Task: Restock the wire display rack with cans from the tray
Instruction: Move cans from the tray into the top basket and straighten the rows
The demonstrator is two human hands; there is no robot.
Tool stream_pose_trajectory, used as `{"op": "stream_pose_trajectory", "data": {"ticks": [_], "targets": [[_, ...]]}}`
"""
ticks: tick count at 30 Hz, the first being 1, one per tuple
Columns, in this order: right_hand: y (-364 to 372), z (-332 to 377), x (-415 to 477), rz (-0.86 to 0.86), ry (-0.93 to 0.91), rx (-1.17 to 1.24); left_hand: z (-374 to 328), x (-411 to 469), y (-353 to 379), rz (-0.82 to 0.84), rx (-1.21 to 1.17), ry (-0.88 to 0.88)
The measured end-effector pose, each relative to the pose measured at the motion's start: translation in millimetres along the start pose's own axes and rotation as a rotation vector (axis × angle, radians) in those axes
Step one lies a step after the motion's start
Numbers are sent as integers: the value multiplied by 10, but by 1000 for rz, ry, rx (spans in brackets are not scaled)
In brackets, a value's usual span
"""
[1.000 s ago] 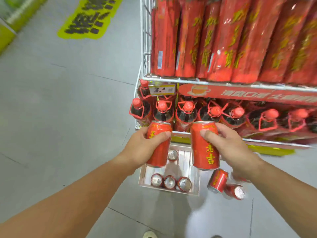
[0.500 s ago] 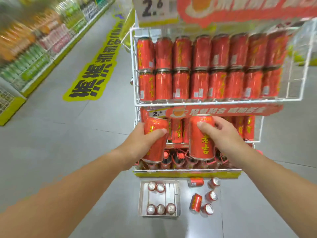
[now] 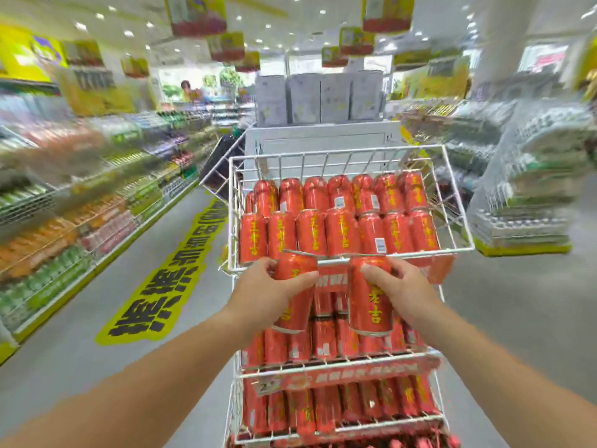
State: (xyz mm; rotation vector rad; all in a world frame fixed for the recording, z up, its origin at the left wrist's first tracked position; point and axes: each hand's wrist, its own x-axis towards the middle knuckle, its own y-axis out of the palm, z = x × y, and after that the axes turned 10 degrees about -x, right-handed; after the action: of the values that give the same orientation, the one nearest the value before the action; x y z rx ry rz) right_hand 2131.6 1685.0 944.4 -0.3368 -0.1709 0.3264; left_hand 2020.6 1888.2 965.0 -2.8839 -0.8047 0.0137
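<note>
**Two cans held up at the top basket's front rail**

You hold a red can in each hand. The left can [image 3: 294,291] sits in your left hand [image 3: 268,294], thumb across its front and fingers curled behind, top leaning right. The right can [image 3: 371,295] stands upright in your right hand [image 3: 405,294], fingers [image 3: 374,273] wrapped over its upper part (yellow lettering faces you). Both tops reach the front rail of the rack's top basket [image 3: 458,227], just below the front row of stocked cans [image 3: 339,234]. More red cans fill the lower shelves [image 3: 336,367]. A yellow floor sticker [image 3: 168,286] lies to the left; the aisle shelves [image 3: 64,221] are blurred.
</note>
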Motion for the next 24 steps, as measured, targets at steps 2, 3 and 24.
{"op": "stream_pose_trajectory", "data": {"ticks": [2, 3, 24], "targets": [[-217, 161, 175, -7, -19, 17, -323, 105, 136, -33, -18, 17], [-323, 234, 260, -6, -38, 17, -462, 167, 215, -32, -25, 15], [-1204, -209, 2128, 110, 33, -222, -835, 1502, 1734, -181, 415, 140]]}}
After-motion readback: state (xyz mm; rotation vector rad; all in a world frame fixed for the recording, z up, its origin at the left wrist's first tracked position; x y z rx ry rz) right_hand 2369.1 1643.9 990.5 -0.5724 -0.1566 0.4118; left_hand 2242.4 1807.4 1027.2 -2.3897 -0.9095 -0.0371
